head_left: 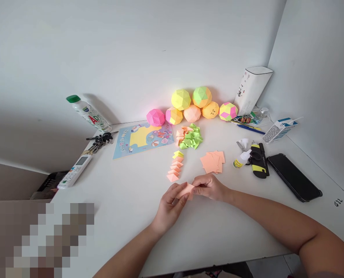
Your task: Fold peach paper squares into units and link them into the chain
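A peach piece of paper (186,190), partly folded, is held between both hands above the white table. My left hand (172,199) pinches its left side, thumb in front and fingers behind. At its right end, the thumb and fingers of my right hand (209,187) are closed on the same piece. Just beyond the hands lies a row of folded peach paper units (174,170), topped by a yellow one (178,155). A loose stack of flat peach paper squares (214,161) rests beyond my right hand. Farther back is a heap of folded green and peach units (191,136).
Colourful paper balls (192,113) are piled against the wall. To the right are a glue bottle (242,158), a black-and-yellow tool (258,160), a phone (294,177) and a carton (280,130). At left: a remote (75,171), keys (100,142), a bottle (89,114) and a picture booklet (121,144).
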`<state>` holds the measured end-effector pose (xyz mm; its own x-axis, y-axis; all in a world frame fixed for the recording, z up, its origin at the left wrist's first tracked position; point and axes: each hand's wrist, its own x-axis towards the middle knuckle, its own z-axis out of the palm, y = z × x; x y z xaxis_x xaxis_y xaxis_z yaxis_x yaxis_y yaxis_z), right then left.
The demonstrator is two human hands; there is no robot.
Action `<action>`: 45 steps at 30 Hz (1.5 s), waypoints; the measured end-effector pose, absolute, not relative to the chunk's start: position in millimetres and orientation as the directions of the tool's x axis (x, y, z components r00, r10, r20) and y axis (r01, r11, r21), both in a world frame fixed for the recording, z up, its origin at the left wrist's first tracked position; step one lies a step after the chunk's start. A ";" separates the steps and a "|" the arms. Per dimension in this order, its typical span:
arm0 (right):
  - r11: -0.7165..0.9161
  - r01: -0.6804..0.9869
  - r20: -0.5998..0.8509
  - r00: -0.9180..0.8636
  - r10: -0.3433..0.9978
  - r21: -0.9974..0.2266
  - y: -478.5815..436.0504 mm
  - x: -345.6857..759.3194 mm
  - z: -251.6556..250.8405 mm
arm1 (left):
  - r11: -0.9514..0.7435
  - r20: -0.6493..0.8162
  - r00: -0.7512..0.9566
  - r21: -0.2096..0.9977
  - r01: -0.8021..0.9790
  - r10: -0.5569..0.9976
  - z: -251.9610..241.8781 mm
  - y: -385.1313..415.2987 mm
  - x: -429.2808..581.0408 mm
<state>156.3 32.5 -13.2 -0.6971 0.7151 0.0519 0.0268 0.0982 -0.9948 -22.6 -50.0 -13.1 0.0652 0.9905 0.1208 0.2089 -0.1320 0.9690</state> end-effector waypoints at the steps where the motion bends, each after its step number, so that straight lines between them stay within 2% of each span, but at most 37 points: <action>1: 0.096 0.024 0.054 -0.689 0.723 -0.995 32.4 156.2 -13.3 | -0.161 0.149 0.071 0.959 0.234 0.986 -12.9 -49.5 -22.3; 6: 0.018 -0.009 0.019 -0.674 0.739 -1.000 31.1 155.7 -13.9 | -0.231 0.213 0.090 0.918 0.323 0.973 -11.1 -48.1 -21.4; 12: -0.077 0.019 -0.071 -0.643 0.762 -0.997 31.4 156.3 -19.2 | -0.190 0.150 0.135 0.906 0.377 0.980 -7.7 -48.6 -22.3; 45: -0.039 0.008 -0.034 -0.697 0.717 -0.999 31.3 156.4 -10.5 | -0.142 0.088 0.154 0.912 0.385 0.984 -1.6 -49.4 -19.5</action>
<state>156.4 31.3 -10.5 -0.6965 0.7167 -0.0339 0.0085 -0.0390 -0.9992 -19.5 -49.4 -1.6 0.1536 0.9842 0.0879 0.3846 -0.1415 0.9122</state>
